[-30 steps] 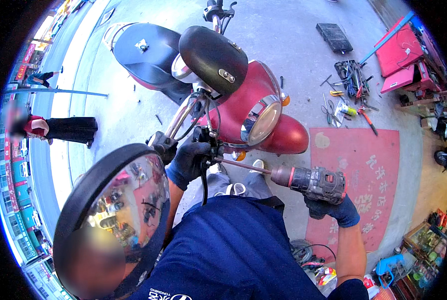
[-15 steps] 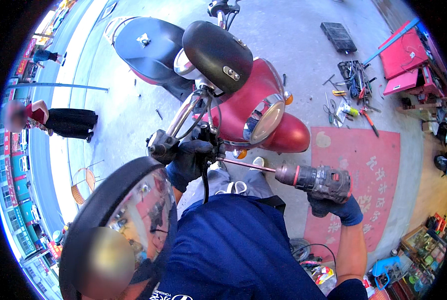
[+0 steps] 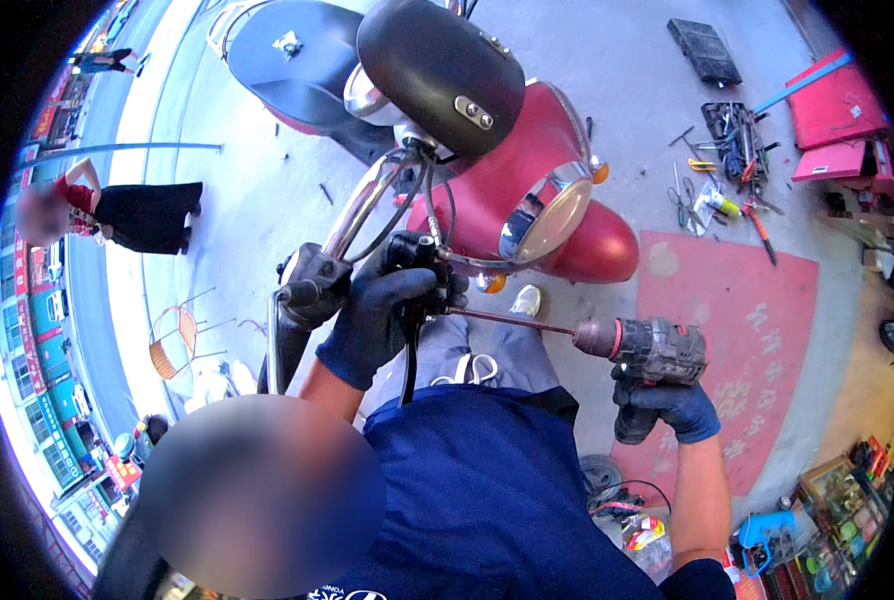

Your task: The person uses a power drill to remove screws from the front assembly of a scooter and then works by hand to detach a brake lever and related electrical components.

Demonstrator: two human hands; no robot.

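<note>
My left hand (image 3: 372, 315), in a dark glove, closes around a black fitting (image 3: 412, 255) hanging beside the scooter's chrome handlebar (image 3: 367, 205), with a black hose below it. My right hand (image 3: 662, 405), also gloved, grips a worn cordless drill (image 3: 652, 350) by its handle. From the chuck a long thin driver bit (image 3: 512, 320) points left, its tip at the black fitting by my left fingers. Whether the tip sits in a screw is too small to tell. The red scooter (image 3: 487, 190) stands in front of me, its round headlight (image 3: 552, 215) towards the right.
A dark mirror (image 3: 127, 545) fills the lower left. Hand tools (image 3: 737, 150) lie scattered at the far right near a black case (image 3: 705, 50) and red toolbox (image 3: 837, 110). A red mat (image 3: 737, 290) covers the floor at right. A person (image 3: 117, 210) stands at left.
The whole view has shifted, with the mirror lower in it. My hands keep hold of the fitting and the drill, and the bit still reaches the fitting. The person at left has raised an arm.
</note>
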